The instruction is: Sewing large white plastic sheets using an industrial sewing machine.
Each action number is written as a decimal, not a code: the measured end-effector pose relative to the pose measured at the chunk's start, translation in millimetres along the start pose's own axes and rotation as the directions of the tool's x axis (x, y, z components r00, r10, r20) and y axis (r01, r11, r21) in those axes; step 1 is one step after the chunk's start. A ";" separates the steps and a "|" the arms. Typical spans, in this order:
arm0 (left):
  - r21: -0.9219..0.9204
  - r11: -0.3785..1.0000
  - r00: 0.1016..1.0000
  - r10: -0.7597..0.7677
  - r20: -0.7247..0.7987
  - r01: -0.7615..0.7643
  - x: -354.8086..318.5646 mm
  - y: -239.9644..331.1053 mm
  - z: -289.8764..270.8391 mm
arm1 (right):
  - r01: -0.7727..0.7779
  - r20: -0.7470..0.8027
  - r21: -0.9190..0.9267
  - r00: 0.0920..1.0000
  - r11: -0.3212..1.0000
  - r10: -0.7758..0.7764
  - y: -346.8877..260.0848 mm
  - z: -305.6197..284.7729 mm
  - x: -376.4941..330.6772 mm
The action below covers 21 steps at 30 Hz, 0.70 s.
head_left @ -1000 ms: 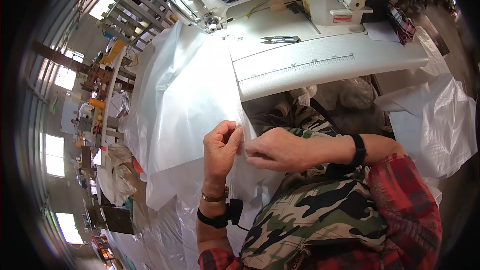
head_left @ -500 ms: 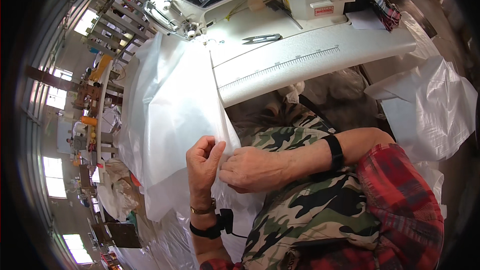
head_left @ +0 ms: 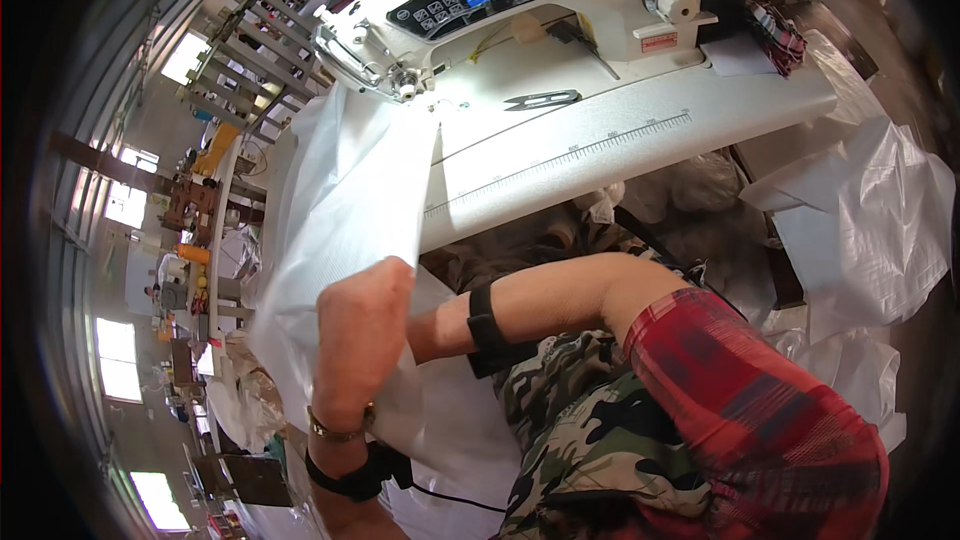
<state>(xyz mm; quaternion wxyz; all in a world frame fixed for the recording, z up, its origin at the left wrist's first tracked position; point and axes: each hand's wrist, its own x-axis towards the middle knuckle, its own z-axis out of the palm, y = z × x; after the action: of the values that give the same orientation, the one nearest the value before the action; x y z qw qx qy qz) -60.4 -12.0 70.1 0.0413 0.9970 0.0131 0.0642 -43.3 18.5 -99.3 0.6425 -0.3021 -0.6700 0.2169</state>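
A thin, translucent white sheet (head_left: 360, 190) runs from beneath the needle end of a white sewing machine (head_left: 640, 40) down to my hands. My left hand (head_left: 362, 325), somewhat smeared by motion, is closed on the sheet's right edge. My right forearm crosses from the right, and its wrist reaches behind my left hand. Of my right hand (head_left: 428, 333) only the part by the wrist shows; its fingers are hidden behind my left hand and the sheet. Dark thread snips (head_left: 543, 100) lie on the machine bed, right of the needle.
A marked ruler runs along the machine's front edge (head_left: 600, 152). Crumpled white plastic sheeting (head_left: 880, 230) hangs at the right. Camouflage cloth (head_left: 600, 430) covers my lap. A cluttered bench with an orange thread cone (head_left: 193, 254) stands at the far left.
My left hand has moved left and closed on the sheet's edge. My right hand has moved left, behind it. The sheet has shifted and folded, and the whole view has tilted slightly.
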 end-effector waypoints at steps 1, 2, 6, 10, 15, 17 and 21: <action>-0.002 1.000 1.000 -0.002 -0.004 0.002 0.1 -0.4 10.2 | -0.071 0.043 -0.022 0.997 0.997 0.072 2.9 1.7 -4.9; 0.062 0.996 0.997 0.063 0.049 -0.066 -3.3 -2.0 25.6 | -0.119 0.079 -0.065 0.989 0.991 0.124 4.4 2.3 -17.0; 0.095 0.995 0.996 0.008 0.087 -0.017 -38.6 -0.2 93.7 | -0.190 0.106 -0.214 0.971 0.958 0.216 37.3 18.7 -96.9; -0.065 0.971 0.962 -0.235 -0.137 0.228 -59.4 -8.0 153.5 | -0.318 0.484 -0.705 0.438 0.634 0.758 -31.3 -77.4 -111.9; -0.729 0.586 0.750 -0.643 -0.153 0.354 -71.4 -5.5 191.9 | 0.055 0.292 -0.742 0.924 0.668 0.248 -80.9 -144.3 -82.5; -0.955 0.106 0.690 -0.713 0.121 0.277 -71.7 -5.0 196.1 | 0.233 0.389 -0.753 0.912 0.615 0.129 -86.3 -159.4 -68.4; -0.913 -0.329 0.659 -0.635 0.404 0.242 -76.5 2.0 177.9 | 0.300 0.511 -0.688 0.847 0.661 0.147 -76.9 -164.3 -66.1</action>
<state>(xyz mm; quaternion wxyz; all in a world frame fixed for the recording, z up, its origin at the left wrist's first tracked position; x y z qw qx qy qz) -113.2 -30.8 -115.3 0.7604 0.5175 0.3554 0.1662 109.4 -98.3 -82.1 0.2616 -0.4369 -0.8601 -0.0311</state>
